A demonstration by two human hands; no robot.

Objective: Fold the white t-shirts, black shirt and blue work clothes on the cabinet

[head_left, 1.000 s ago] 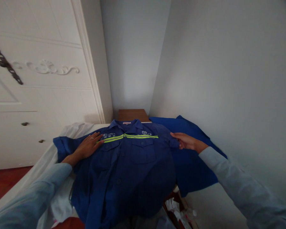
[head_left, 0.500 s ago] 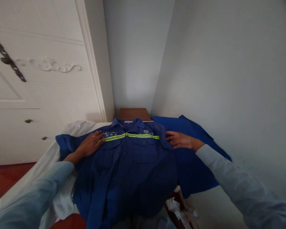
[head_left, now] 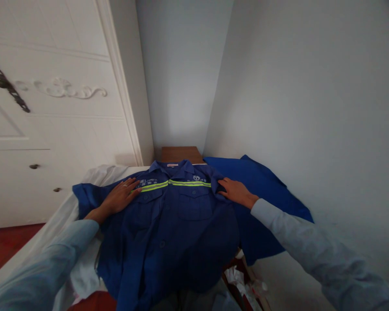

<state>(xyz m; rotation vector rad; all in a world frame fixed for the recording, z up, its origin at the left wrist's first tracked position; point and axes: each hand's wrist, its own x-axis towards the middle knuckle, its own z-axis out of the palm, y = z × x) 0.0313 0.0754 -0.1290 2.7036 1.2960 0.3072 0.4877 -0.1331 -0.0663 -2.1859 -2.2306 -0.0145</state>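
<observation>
A dark blue short-sleeved work shirt (head_left: 194,233) lies front up, collar away from me, with a yellow-green and silver reflective stripe across the chest. White lettering and an emblem are printed above the stripe. My left hand (head_left: 121,196), a ring on one finger, rests flat on the shirt near the sleeve on the left. At the opposite shoulder, my right hand (head_left: 236,191) has its bent fingers on the sleeve edge, gripping the cloth; the thumb is partly hidden. The shirt's lower end hangs toward me.
Brighter blue cloth (head_left: 262,185) lies under and right of the shirt, against the grey wall (head_left: 294,108). White fabric (head_left: 87,259) is bunched at the left. A white cabinet (head_left: 78,138) stands on the left, a brown wooden box (head_left: 180,153) behind the collar. Crumpled white items (head_left: 236,278) lie low right.
My right hand has moved left, from beside the sleeve onto its edge, and the sleeve edge there has shifted inward. My left hand stays flat on the shirt. The view has shifted slightly.
</observation>
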